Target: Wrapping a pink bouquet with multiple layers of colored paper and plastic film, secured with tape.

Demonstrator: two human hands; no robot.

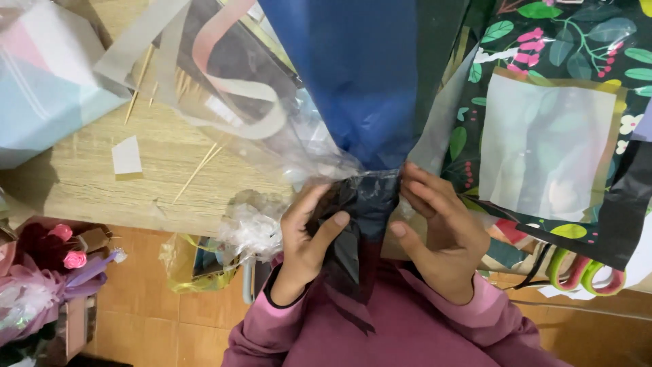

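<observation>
Blue wrapping sheet [353, 81], gathered, crinkled neck

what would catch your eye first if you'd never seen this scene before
Dead centre, the left hand and right hand pinch the gathered neck of a blue wrapping sheet that fans up to the top edge. At right lies floral paper; pink roses sit low at the left.

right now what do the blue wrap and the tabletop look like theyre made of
Blue wrap: looks like thin matte paper or film, since it crumples where both hands gather it. Tabletop: pale wood or wood-look laminate, showing grain lines.
</observation>
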